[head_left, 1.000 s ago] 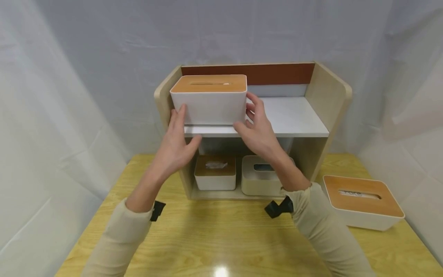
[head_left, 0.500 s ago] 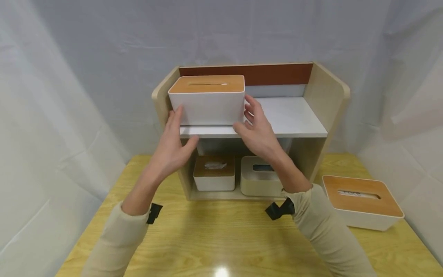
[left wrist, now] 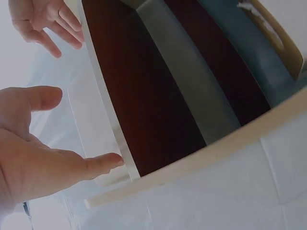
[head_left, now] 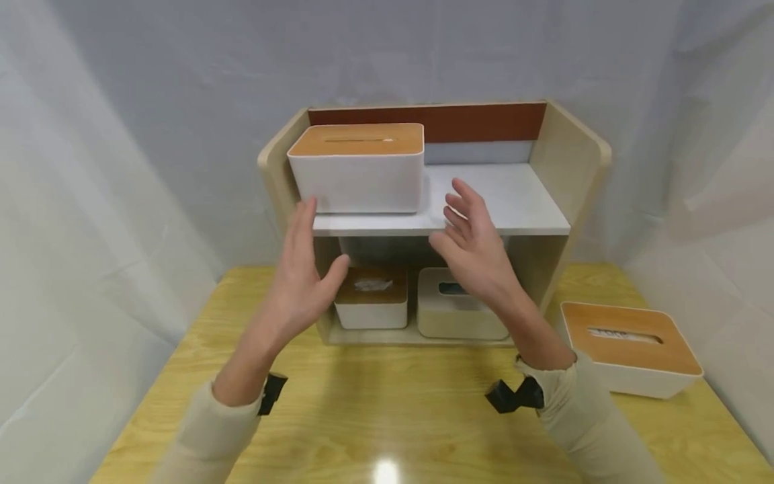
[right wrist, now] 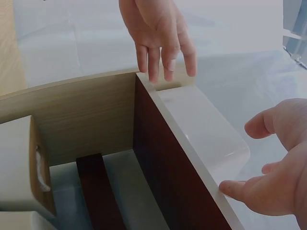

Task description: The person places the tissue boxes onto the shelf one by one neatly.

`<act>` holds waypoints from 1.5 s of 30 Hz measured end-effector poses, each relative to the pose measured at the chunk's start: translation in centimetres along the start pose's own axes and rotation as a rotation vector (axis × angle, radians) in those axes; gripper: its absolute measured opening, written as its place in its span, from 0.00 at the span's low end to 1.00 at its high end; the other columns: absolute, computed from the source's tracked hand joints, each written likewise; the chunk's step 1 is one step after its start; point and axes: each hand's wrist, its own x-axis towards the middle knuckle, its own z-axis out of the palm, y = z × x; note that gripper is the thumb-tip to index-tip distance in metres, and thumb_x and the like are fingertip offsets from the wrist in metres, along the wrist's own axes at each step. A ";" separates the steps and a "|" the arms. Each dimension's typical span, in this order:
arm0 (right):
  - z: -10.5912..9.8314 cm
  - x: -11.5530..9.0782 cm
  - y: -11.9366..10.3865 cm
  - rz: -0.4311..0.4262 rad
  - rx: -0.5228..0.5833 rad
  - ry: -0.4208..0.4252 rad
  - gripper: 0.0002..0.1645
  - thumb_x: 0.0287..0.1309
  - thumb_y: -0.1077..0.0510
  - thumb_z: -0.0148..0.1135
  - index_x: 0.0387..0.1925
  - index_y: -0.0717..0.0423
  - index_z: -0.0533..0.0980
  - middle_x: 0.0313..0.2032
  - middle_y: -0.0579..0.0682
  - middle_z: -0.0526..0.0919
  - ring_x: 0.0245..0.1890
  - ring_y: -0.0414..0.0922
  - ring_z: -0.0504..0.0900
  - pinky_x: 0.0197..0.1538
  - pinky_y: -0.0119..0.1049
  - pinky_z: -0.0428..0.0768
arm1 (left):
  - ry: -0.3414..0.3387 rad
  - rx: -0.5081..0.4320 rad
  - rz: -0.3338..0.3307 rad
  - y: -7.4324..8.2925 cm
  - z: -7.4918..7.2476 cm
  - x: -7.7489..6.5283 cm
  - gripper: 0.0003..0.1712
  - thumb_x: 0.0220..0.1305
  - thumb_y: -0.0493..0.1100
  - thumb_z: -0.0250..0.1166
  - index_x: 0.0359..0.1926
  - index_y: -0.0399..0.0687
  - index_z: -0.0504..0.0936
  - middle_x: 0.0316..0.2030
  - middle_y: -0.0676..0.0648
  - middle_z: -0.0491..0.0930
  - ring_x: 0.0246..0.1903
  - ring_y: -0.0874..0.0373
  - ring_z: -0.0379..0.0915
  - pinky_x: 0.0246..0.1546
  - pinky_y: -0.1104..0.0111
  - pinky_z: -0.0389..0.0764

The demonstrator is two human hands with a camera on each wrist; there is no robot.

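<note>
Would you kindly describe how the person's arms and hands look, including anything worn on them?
The left sleeve and right sleeve are plain light beige. The left hand and right hand wear no gloves. A small, angular black attachment shows beside each cuff, left and right. I can make out no markings.

Soft, even light fills the head view. A white glare spot shines on the counter (head_left: 387, 417) well below the fingers (head_left: 306, 218); the lower compartment (head_left: 387, 249) beneath them is shaded. Both wrist views look hazy, washed out behind the fingers.
</note>
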 end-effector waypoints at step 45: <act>-11.1 -15.5 7.9 -0.038 -0.191 0.143 0.44 0.63 0.76 0.56 0.76 0.55 0.53 0.65 0.38 0.66 0.63 0.27 0.66 0.59 0.15 0.68 | -0.459 -0.298 0.139 8.6 15.4 -6.1 0.44 0.72 0.44 0.57 0.79 0.53 0.42 0.78 0.42 0.40 0.75 0.48 0.47 0.69 0.55 0.64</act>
